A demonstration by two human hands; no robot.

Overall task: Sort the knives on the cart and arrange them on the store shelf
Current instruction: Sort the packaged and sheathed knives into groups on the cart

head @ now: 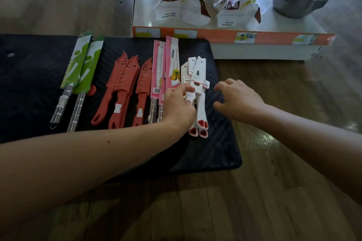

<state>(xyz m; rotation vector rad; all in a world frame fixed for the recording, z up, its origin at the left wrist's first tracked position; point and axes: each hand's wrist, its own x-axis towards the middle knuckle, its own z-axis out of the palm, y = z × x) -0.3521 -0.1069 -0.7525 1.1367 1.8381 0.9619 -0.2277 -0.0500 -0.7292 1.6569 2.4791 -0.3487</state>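
While our left hand [180, 107] pinched the white knives [200, 76] at the right end of the cart [215, 152] and our right hand [239, 100] hovered loosely open, we judged them light, stiff, and best gripped by the handles.

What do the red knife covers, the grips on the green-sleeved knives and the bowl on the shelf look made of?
Red knife covers: likely moulded plastic, matt, with cut-out holes. Grips on the green-sleeved knives: probably steel, shiny, ringed, with bright reflections. Bowl: apparently stainless steel, brushed grey sheen mirroring the light.
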